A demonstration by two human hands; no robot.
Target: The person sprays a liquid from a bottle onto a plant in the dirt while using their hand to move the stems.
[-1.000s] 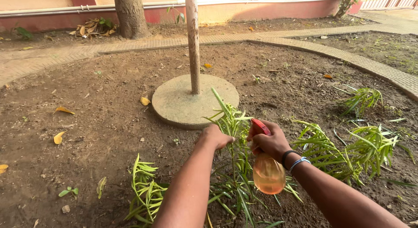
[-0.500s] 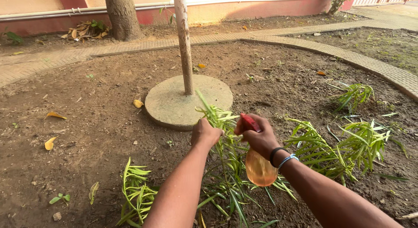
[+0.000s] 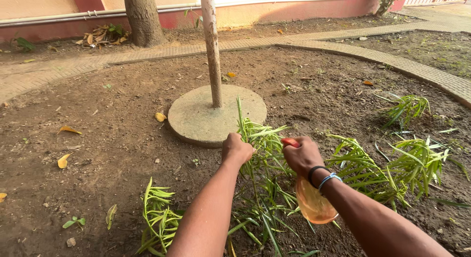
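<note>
We are over the garden bed now, and the view has swung a little since a second ago — the round concrete base (image 3: 217,115) with its post (image 3: 211,46) has slid toward the left of the picture, and both arms have pushed a touch further out over the soil. That puts the hands right at the top of the plant, so the leaf work looks to be in full swing rather than just starting.

Our left hand (image 3: 236,149) is curled closed around the upper stalk of the tall green plant (image 3: 260,188), fingers pressed together on the stem, holding a long blade upright above the fist. Our right hand (image 3: 301,156) is wrapped tight around the red head of the spray bottle (image 3: 311,203) — its orange, see-through body hangs below the wrist, just beside the leaves. Whether a finger is squeezing the trigger, we cannot tell from here.

Other leafy clumps (image 3: 412,159) spread to the right, a smaller one (image 3: 157,220) to the left, yellow fallen leaves (image 3: 64,161) on the dirt.
</note>
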